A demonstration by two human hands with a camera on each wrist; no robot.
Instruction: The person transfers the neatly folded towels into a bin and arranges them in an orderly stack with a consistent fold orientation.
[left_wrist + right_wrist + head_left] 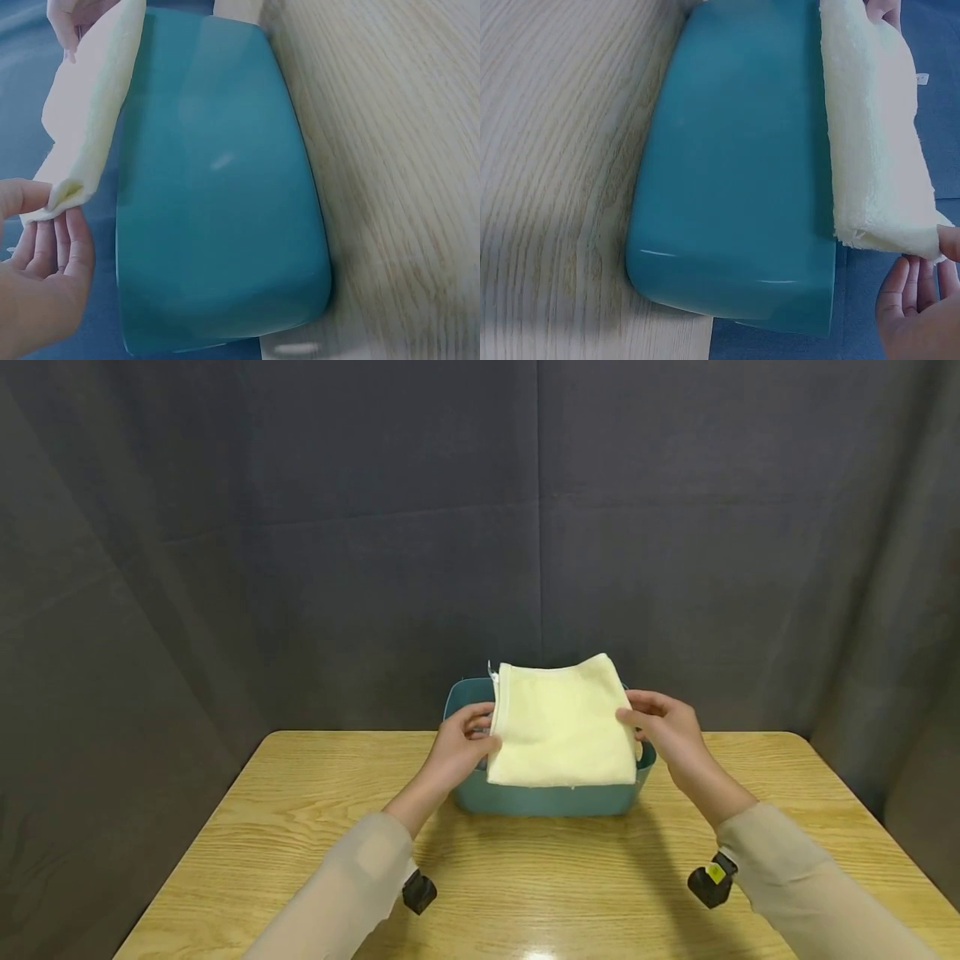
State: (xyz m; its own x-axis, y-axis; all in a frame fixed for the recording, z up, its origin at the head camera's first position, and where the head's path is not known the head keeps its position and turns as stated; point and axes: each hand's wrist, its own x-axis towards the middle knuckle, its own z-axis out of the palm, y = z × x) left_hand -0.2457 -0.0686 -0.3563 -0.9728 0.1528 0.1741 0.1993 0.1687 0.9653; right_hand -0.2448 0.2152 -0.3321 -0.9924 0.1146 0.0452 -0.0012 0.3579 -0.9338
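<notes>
Gripping from both sides, I hold a folded pale-yellow terry towel (561, 727) level above a teal plastic tub with rounded corners (547, 797). My left hand (457, 747) pinches the towel's left edge, thumb on top and fingers underneath; in the left wrist view those fingers (56, 240) lie close together beneath the corner, fairly straight. My right hand (667, 731) takes the opposite edge the same way, thumb over, fingers below, and its fingertips (900, 289) show just under the towel's near corner. Holding both edges at once keeps the folded layers together and the square flat, I judge, where one hand alone would let it droop open.

Nearest me, the light wooden tabletop (525, 893) has a clear grain and a slight sheen. My sleeves are thin beige fabric. The tub stands on the table toward its far edge, smooth and glossy, its walls curving into the base. The towel is soft and nubbly, thick at the fold, with a small white tag at its far left corner. It hovers over the tub's opening, covering most of it; I cannot tell whether it touches the rim. Behind everything hangs a dark grey cloth backdrop (375, 527), faintly creased.
</notes>
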